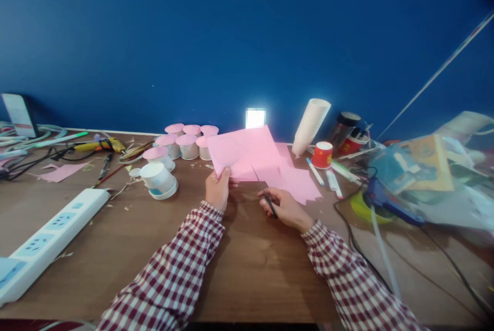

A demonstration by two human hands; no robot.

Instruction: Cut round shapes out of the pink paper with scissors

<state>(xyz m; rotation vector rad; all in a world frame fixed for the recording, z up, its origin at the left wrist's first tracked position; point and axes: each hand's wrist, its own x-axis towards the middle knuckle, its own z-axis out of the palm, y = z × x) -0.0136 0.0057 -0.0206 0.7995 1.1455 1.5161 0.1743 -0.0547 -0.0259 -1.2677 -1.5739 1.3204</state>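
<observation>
My left hand pinches the lower left edge of a pink paper sheet, thumb on top, and holds it up above the table. Just below the sheet's right part, my right hand is closed round scissors. Their thin blades point up at the lower edge of the paper, where a short slit or blade line shows. More pink paper lies on the table behind my right hand. Left of the sheet stand several white cups with pink round tops.
On the brown table, a white power strip and a paper cup are at the left, with a yellow glue gun behind. Stacked cups, a red cup, markers and a blue glue gun are at the right.
</observation>
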